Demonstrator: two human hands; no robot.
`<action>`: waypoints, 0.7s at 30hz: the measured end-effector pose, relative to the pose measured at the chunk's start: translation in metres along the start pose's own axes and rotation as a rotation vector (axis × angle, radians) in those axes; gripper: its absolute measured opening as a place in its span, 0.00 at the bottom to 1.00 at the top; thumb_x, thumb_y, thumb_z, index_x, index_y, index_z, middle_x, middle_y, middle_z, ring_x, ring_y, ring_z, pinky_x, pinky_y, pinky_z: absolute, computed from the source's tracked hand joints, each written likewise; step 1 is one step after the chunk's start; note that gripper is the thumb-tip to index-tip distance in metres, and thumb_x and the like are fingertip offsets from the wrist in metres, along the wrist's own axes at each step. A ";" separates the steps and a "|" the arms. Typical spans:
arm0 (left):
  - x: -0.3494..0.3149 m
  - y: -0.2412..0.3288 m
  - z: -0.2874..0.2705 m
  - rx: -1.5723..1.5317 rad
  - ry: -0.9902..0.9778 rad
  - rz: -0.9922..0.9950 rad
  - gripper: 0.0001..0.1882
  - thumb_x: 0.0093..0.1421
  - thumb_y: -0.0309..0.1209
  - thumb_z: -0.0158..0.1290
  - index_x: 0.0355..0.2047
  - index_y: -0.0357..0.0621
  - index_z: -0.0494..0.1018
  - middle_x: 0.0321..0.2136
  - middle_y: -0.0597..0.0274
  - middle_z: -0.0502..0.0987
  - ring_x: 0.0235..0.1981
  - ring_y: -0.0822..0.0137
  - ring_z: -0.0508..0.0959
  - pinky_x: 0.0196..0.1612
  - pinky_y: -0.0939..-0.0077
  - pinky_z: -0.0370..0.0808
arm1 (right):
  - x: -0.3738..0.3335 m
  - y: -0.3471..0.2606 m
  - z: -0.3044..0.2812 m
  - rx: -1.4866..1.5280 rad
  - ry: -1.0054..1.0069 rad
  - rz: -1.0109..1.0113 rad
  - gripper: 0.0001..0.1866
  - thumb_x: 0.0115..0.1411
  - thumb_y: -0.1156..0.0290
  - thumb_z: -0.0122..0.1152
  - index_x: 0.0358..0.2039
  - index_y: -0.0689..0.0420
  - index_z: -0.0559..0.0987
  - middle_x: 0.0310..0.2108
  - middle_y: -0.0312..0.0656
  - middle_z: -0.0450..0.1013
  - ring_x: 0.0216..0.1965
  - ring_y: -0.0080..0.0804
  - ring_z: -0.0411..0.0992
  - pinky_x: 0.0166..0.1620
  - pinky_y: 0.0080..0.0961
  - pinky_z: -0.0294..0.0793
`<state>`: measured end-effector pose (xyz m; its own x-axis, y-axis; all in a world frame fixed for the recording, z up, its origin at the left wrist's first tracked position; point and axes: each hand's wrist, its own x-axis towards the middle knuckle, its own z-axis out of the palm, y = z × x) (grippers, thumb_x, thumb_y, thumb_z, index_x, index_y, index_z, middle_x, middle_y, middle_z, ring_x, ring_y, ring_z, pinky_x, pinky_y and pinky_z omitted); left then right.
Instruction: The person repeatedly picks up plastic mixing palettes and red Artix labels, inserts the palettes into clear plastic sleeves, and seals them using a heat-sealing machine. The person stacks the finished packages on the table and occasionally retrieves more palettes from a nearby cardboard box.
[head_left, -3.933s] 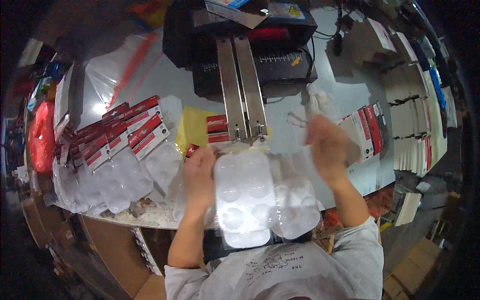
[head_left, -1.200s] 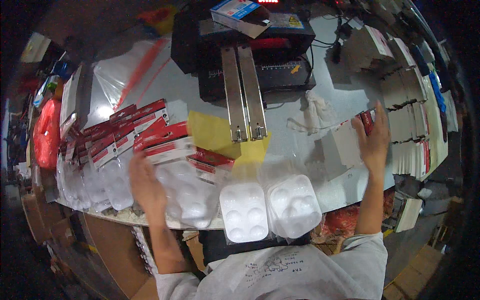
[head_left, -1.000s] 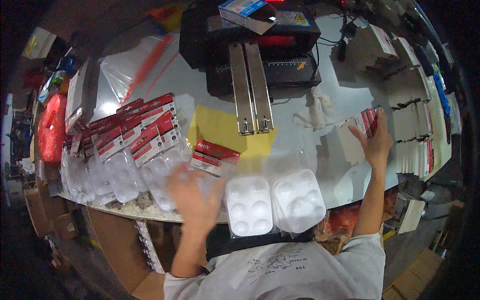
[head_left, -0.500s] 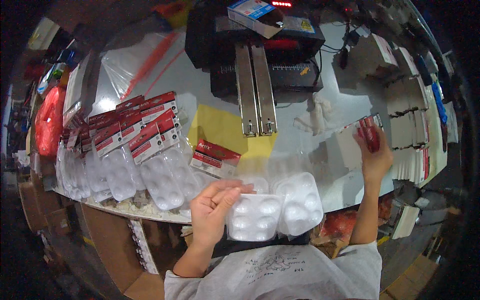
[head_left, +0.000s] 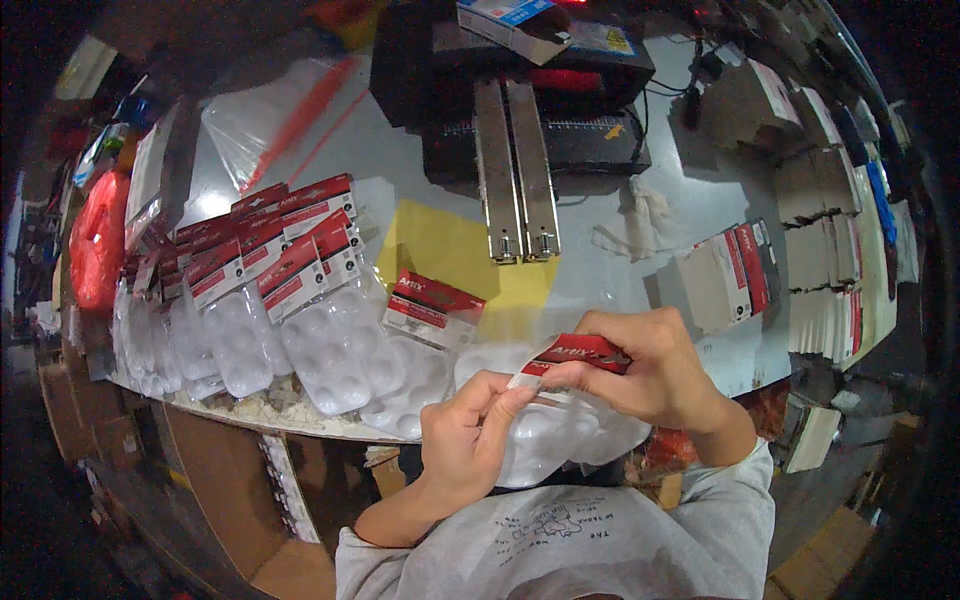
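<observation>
A red and white header card [head_left: 580, 350] is pinched in my right hand [head_left: 660, 365], just in front of my body. The fingers of my left hand [head_left: 463, 440] are closed at the card's left end, by the top edge of a white plastic paint palette [head_left: 535, 450] with round wells. The card looks bent, and both hands partly hide it and the palette's upper edge. More white palettes lie at the table's front edge beside and under this one. Left of them, a palette with a red header card [head_left: 435, 310] lies on the table.
Carded palettes in clear bags [head_left: 270, 260] overlap in a pile at the left. A black machine [head_left: 540, 130] with two metal rails [head_left: 515, 180] stands at the back. At the right are a pile of header cards [head_left: 735, 275] and stacked cards [head_left: 820, 250]. Yellow sheet [head_left: 420, 245] lies mid-table.
My right hand has come from the card pile at the right to my left hand, bringing a header card. Both hands now meet at the palette's upper edge.
</observation>
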<state>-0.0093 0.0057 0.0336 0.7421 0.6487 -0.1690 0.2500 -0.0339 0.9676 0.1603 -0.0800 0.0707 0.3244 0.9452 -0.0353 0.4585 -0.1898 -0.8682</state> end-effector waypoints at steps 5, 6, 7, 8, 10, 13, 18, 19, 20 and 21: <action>0.001 -0.003 0.001 0.130 0.033 0.112 0.07 0.58 0.28 0.51 0.28 0.37 0.74 0.15 0.66 0.73 0.16 0.82 0.66 0.19 0.84 0.63 | -0.002 0.009 -0.007 -0.127 -0.059 0.018 0.14 0.44 0.64 0.69 0.27 0.59 0.78 0.18 0.41 0.71 0.17 0.25 0.66 0.22 0.19 0.63; 0.001 -0.005 0.000 0.148 0.056 0.155 0.07 0.58 0.28 0.51 0.27 0.37 0.73 0.15 0.66 0.73 0.16 0.82 0.66 0.19 0.85 0.62 | -0.003 0.013 -0.008 -0.164 -0.060 -0.027 0.14 0.44 0.64 0.69 0.27 0.60 0.78 0.19 0.41 0.72 0.18 0.23 0.66 0.22 0.18 0.64; 0.003 -0.007 -0.001 0.081 0.125 0.108 0.07 0.58 0.28 0.51 0.26 0.37 0.73 0.16 0.68 0.72 0.17 0.82 0.65 0.21 0.85 0.61 | -0.003 0.018 -0.010 -0.079 0.021 0.087 0.14 0.44 0.65 0.69 0.27 0.60 0.78 0.19 0.40 0.73 0.19 0.22 0.67 0.23 0.18 0.65; 0.005 -0.010 -0.002 0.010 0.207 0.078 0.07 0.58 0.27 0.51 0.25 0.36 0.73 0.17 0.70 0.71 0.18 0.82 0.64 0.22 0.86 0.60 | -0.005 0.023 -0.012 -0.010 0.090 0.157 0.14 0.44 0.65 0.69 0.27 0.61 0.78 0.20 0.39 0.74 0.20 0.21 0.68 0.24 0.17 0.66; 0.009 -0.016 -0.001 -0.164 0.326 0.044 0.09 0.58 0.28 0.50 0.24 0.36 0.72 0.19 0.72 0.70 0.20 0.82 0.62 0.23 0.88 0.58 | -0.011 0.032 -0.013 0.043 0.060 0.294 0.11 0.48 0.68 0.66 0.27 0.63 0.78 0.22 0.37 0.75 0.22 0.19 0.71 0.25 0.15 0.69; 0.011 -0.023 0.002 -0.175 0.335 0.022 0.10 0.60 0.28 0.48 0.26 0.33 0.73 0.19 0.70 0.71 0.21 0.83 0.64 0.25 0.88 0.62 | -0.021 0.041 -0.008 0.503 -0.163 0.533 0.13 0.53 0.64 0.62 0.28 0.63 0.79 0.23 0.39 0.75 0.21 0.21 0.72 0.23 0.18 0.70; 0.008 -0.025 0.002 -0.139 0.306 -0.029 0.11 0.61 0.29 0.46 0.26 0.33 0.71 0.20 0.69 0.71 0.24 0.81 0.65 0.29 0.87 0.63 | -0.024 0.044 0.002 0.687 -0.151 0.550 0.10 0.56 0.69 0.56 0.29 0.65 0.78 0.23 0.39 0.75 0.21 0.21 0.73 0.22 0.17 0.72; 0.008 -0.025 0.001 -0.120 0.302 0.014 0.12 0.62 0.29 0.46 0.26 0.33 0.71 0.21 0.68 0.71 0.25 0.81 0.65 0.29 0.86 0.63 | -0.022 0.044 0.003 0.716 -0.166 0.569 0.10 0.57 0.70 0.56 0.29 0.65 0.78 0.23 0.40 0.75 0.21 0.21 0.73 0.22 0.17 0.72; 0.010 -0.026 0.000 -0.093 0.296 -0.061 0.12 0.62 0.30 0.45 0.27 0.33 0.70 0.21 0.68 0.71 0.25 0.80 0.65 0.30 0.85 0.64 | -0.020 0.044 0.005 0.709 -0.201 0.644 0.10 0.57 0.70 0.55 0.29 0.65 0.78 0.23 0.40 0.75 0.21 0.21 0.73 0.22 0.18 0.72; 0.013 -0.027 -0.002 -0.074 0.297 -0.095 0.12 0.62 0.31 0.44 0.27 0.33 0.70 0.21 0.67 0.71 0.25 0.79 0.65 0.30 0.84 0.64 | -0.017 0.044 0.007 0.725 -0.170 0.627 0.10 0.57 0.70 0.55 0.29 0.65 0.78 0.23 0.40 0.75 0.22 0.22 0.73 0.22 0.18 0.72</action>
<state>-0.0076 0.0161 0.0053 0.5011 0.8401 -0.2079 0.2553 0.0861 0.9630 0.1695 -0.1021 0.0302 0.1860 0.7646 -0.6170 -0.3957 -0.5165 -0.7594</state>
